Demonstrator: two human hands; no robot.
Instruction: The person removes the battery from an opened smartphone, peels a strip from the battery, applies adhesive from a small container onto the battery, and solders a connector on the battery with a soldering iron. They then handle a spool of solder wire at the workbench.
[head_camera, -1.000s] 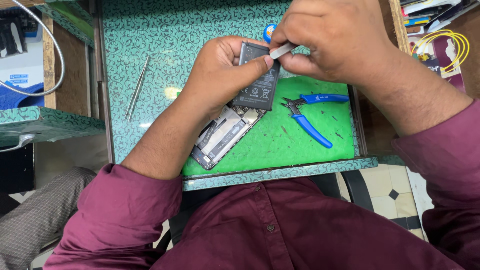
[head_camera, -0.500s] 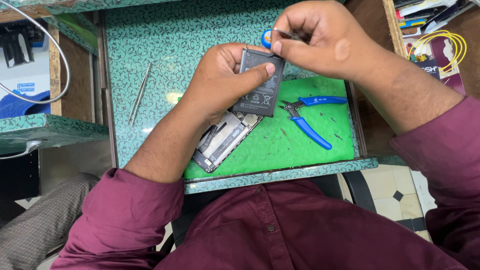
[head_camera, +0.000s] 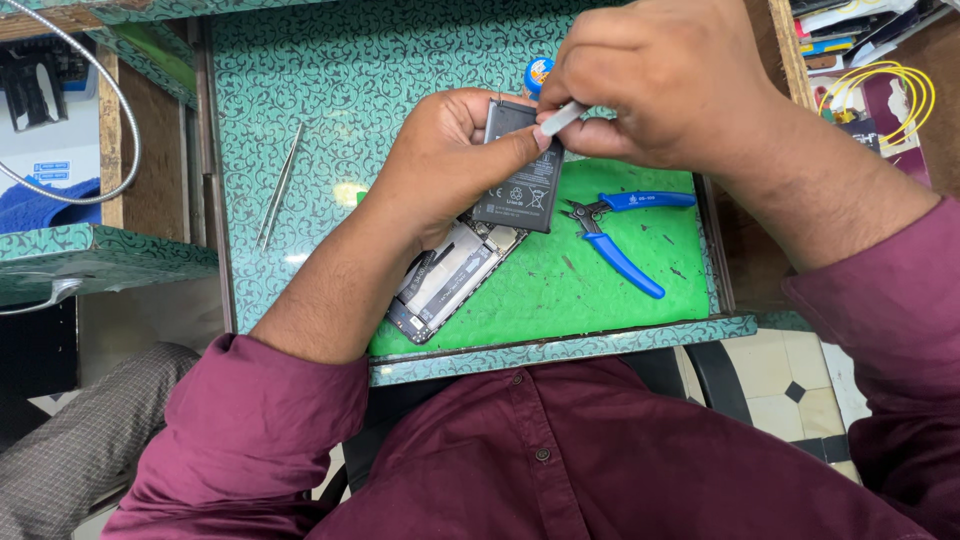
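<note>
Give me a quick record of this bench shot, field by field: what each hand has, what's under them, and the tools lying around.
Left hand: holds flat black rectangular battery, thumb on its face
Right hand: pinches thin pale flat strip at battery's top edge
Under hands: opened phone body, partly on green work mat
On mat: blue-handled cutting pliers
On patterned teal tray: metal tweezers

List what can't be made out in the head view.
- Phone: top end hidden under the left hand and the battery.
- White tool: most of it lies inside the right hand, so its kind is unclear.
- Blue round thing: mostly behind the right hand.
- Yellow cable: cut off by the frame's right edge.
</note>
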